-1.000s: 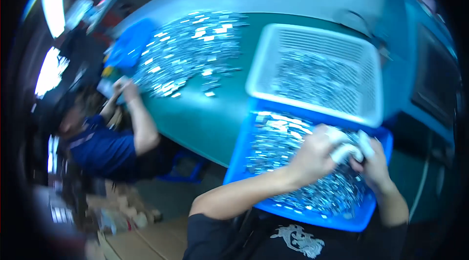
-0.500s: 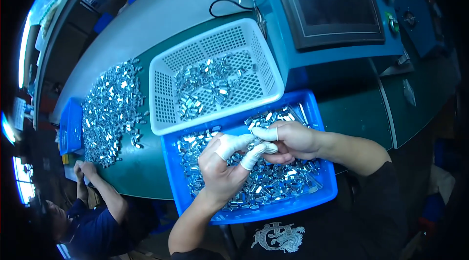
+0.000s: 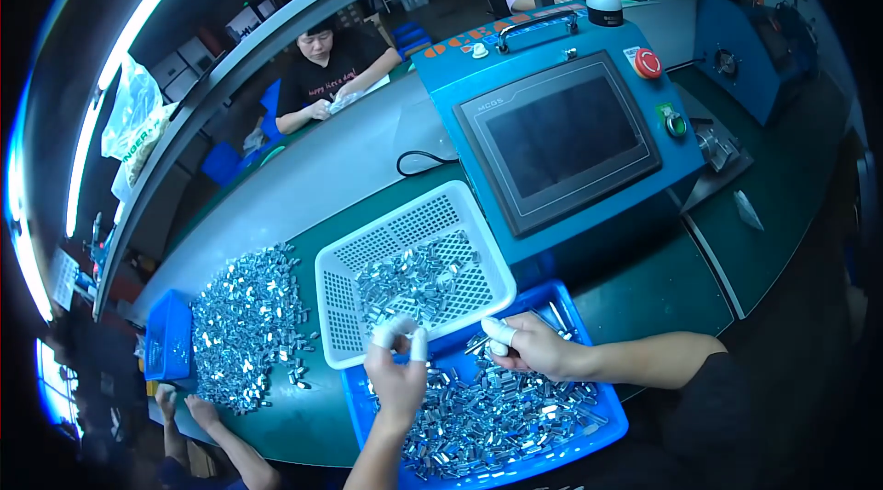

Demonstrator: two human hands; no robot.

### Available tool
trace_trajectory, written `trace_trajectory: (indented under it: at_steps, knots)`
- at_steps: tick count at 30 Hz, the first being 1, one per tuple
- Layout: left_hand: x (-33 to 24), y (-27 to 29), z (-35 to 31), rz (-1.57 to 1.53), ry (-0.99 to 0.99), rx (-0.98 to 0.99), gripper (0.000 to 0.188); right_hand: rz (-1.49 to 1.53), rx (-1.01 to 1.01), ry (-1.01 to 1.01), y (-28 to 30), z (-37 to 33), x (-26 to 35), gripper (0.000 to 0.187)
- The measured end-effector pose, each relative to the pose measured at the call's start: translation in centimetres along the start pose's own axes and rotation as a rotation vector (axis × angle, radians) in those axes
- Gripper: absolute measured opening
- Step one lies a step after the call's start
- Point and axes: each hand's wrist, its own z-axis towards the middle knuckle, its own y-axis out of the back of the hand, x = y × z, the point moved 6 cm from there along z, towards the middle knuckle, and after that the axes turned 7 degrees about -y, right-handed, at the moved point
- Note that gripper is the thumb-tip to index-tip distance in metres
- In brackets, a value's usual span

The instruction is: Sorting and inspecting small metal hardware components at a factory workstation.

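My left hand [image 3: 397,384], with white finger covers, is over the near rim of the white perforated basket [image 3: 345,354]. Its covered thumb and finger stand apart, and I see nothing between them. Small shiny metal pieces [image 3: 409,283] lie scattered on the basket floor. My right hand [image 3: 538,348], also in white finger covers, hovers above the far side of the blue tray [image 3: 609,426]. Its fingers are pinched together around a small metal piece [image 3: 476,344], partly hidden by the fingertips. Many loose metal pieces [image 3: 515,421] fill the tray beneath both hands.
A heap of metal pieces [image 3: 246,329] spreads on the green table beside a small blue bin [image 3: 169,335]. A teal machine with a dark screen [image 3: 563,136] stands behind the tray. At the left, a co-worker's hands [image 3: 198,412] are near the heap; other people sit across the table.
My hands have separated: the left has moved to the basket's near rim, while the right remains over the tray. The view has tilted up, showing more of the machine and people opposite.
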Motion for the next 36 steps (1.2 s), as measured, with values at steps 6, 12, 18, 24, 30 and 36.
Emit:
trace_trajectory:
  at_steps: [6, 12, 18, 24, 30, 36]
  knots:
    - [-3.5, -4.6, -3.1, 0.366, -0.139, 0.444, 0.028, 0.026, -0.069, 0.006, 0.6, 0.0, 0.6, 0.044]
    - [-1.7, -5.8, -4.4, 0.37, -0.072, 0.514, 0.03, -0.018, -0.029, 0.009, -0.1, 0.1, 0.4, 0.043]
    - [-0.1, -6.0, -3.8, 0.215, 0.015, 0.412, 0.024, -0.093, -0.039, -0.037, -0.5, -0.4, 0.8, 0.043]
    - [0.6, -5.8, -3.6, 0.104, 0.068, 0.418, 0.02, -0.076, -0.05, -0.019, -0.6, -0.2, 0.7, 0.041]
    - [0.3, -6.2, -3.7, -0.022, 0.121, 0.471, 0.021, -0.036, -0.031, 0.021, -0.5, -0.3, 0.5, 0.044]
    - [-1.4, -4.2, -3.7, -0.117, 0.12, 0.419, 0.025, -0.096, -0.034, 0.215, -0.1, 0.2, 0.7, 0.042]
